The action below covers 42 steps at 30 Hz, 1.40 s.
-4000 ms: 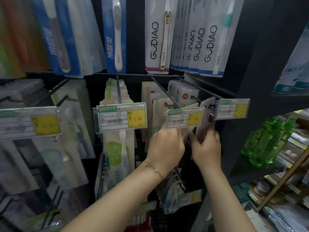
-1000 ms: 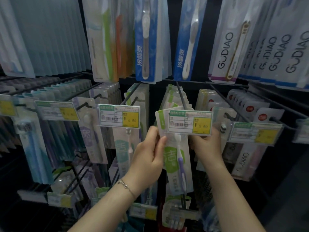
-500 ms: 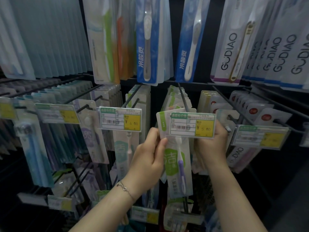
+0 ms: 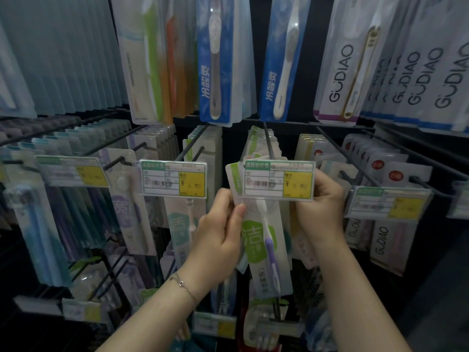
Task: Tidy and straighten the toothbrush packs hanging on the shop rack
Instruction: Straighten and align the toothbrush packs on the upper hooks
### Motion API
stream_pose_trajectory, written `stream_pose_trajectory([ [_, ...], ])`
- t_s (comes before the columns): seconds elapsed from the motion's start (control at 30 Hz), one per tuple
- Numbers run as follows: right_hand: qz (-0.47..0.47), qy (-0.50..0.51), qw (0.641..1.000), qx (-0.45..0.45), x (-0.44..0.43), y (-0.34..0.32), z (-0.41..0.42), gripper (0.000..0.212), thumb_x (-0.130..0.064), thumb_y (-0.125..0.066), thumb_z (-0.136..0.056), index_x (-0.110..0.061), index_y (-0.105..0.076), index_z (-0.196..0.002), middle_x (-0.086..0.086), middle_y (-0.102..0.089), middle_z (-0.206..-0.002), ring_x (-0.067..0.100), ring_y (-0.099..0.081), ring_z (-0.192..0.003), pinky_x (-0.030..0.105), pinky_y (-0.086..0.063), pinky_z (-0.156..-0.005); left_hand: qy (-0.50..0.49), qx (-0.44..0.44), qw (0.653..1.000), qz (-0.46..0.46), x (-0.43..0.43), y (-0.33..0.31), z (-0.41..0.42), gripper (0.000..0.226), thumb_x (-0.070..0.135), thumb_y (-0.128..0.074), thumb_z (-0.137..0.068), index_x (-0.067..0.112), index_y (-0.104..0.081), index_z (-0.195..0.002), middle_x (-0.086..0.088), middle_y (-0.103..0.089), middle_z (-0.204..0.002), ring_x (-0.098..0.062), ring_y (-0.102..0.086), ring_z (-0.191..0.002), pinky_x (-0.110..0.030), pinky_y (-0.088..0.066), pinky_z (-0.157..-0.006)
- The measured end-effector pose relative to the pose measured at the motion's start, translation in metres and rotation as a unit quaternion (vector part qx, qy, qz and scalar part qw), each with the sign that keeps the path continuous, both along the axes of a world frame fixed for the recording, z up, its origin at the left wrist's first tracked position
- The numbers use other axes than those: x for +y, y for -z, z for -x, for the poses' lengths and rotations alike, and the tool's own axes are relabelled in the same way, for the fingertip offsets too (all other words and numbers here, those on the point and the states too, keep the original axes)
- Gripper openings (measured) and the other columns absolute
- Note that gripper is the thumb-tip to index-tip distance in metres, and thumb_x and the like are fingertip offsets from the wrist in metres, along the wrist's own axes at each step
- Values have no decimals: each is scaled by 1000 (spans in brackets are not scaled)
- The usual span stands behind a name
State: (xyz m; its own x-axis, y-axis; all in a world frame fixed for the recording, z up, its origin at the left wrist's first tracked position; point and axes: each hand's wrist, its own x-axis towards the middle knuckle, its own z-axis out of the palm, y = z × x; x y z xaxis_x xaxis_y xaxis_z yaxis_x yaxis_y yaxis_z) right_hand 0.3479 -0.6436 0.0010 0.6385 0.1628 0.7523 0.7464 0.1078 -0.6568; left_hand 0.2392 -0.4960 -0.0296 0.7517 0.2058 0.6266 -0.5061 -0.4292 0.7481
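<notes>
1. The rack (image 4: 269, 143) has black wire hooks on a dark back wall, with rows of packs above and below.
2. The toothbrush pack (image 4: 264, 250) hangs at the centre hook, behind the price tag (image 4: 278, 180).
3. The left hand (image 4: 220, 232): its grip pinches the pack's left edge.
4. The right hand (image 4: 321, 207): its grip curls round the tag's right end.

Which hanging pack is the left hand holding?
The green-labelled pack with the purple-handled brush, under the centre price tag; the left hand pinches its left edge.
</notes>
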Motion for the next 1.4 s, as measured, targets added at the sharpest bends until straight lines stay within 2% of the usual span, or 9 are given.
stream_pose_trajectory([
  [0.2, 44, 39, 995, -75, -6, -3, -7, 41, 8, -69, -86, -30, -71, -100, -12, -71, -94, 9, -69, -91, 30, -57, -75, 2, 3, 1000, 1, -1, -2, 2, 15, 28, -39, -103, 27, -53, -105, 9, -61, -71, -17, -53, -52, -50, -46, -48],
  [0.3, 58, 63, 990, -115, -8, -6, -8, 50, 5, -72, -84, -34, -64, -113, -15, -70, -93, 6, -69, -90, 28, -57, -74, 7, 9, 1000, 8, -1, -2, 2, 16, 29, -39, -103, 27, -53, -110, 11, -62, -71, -9, -53, -54, -45, -47, -49],
  [0.43, 83, 57, 988, -117, -14, -10, -14, 38, 1, -74, -85, -32, -71, -103, -13, -73, -89, 10, -70, -86, 35, -58, -69, 11, 11, 1000, 15, -3, -3, 2, 16, 30, -39, -101, 30, -53, -109, 9, -63, -74, -7, -53, -55, -41, -47, -49],
  [0.63, 154, 28, 985, -69, -10, -23, -10, 30, -7, -77, -82, -33, -64, -76, -32, -66, -73, -11, -63, -70, 6, -43, -58, 11, 1, 1000, 16, -5, -2, 3, 15, 28, -39, -102, 22, -53, -103, 6, -63, -74, -8, -54, -56, -40, -47, -49],
  [0.7, 142, 19, 987, -68, -8, -15, -8, 27, -7, -77, -80, -28, -63, -71, -27, -67, -72, -9, -63, -69, 6, -43, -57, 10, 2, 1000, 13, -5, -5, 4, 14, 25, -39, -103, 24, -53, -99, 9, -63, -72, -7, -54, -55, -40, -47, -47],
  [0.8, 122, -10, 992, -35, -6, -1, -6, 11, -6, -77, -80, -16, -73, -82, -10, -72, -81, -2, -67, -78, 16, -52, -64, 15, 10, 1000, 11, -8, -9, 8, 15, 22, -39, -103, 24, -51, -97, 18, -64, -71, -2, -58, -57, -21, -45, -53],
  [1.03, 105, 35, 994, -5, -8, 20, 17, 52, 8, -56, -91, -44, -57, -96, -48, -60, -89, -26, -56, -89, -3, -40, -72, 49, 23, 998, 22, -5, -17, 14, 15, 13, -39, -102, 20, -49, -93, 24, -59, -64, 4, -52, -51, -8, -38, -51],
  [1.23, 80, 71, 994, 22, -17, 39, 14, 29, -7, -58, -96, -20, -66, -120, -36, -66, -102, -9, -62, -102, 7, -47, -83, 76, 15, 996, 40, -4, -19, 16, 16, 14, -39, -102, 12, -54, -105, 23, -64, -79, 7, -57, -64, -8, -43, -58],
  [1.4, 45, 85, 994, 50, -21, 43, 15, 19, -16, -59, -96, -19, -67, -113, -21, -70, -98, -1, -66, -93, 14, -51, -77, 78, 34, 994, 71, -18, -16, 8, 19, 6, -38, -104, 18, -53, -103, 25, -63, -73, 8, -57, -61, -6, -43, -58],
])
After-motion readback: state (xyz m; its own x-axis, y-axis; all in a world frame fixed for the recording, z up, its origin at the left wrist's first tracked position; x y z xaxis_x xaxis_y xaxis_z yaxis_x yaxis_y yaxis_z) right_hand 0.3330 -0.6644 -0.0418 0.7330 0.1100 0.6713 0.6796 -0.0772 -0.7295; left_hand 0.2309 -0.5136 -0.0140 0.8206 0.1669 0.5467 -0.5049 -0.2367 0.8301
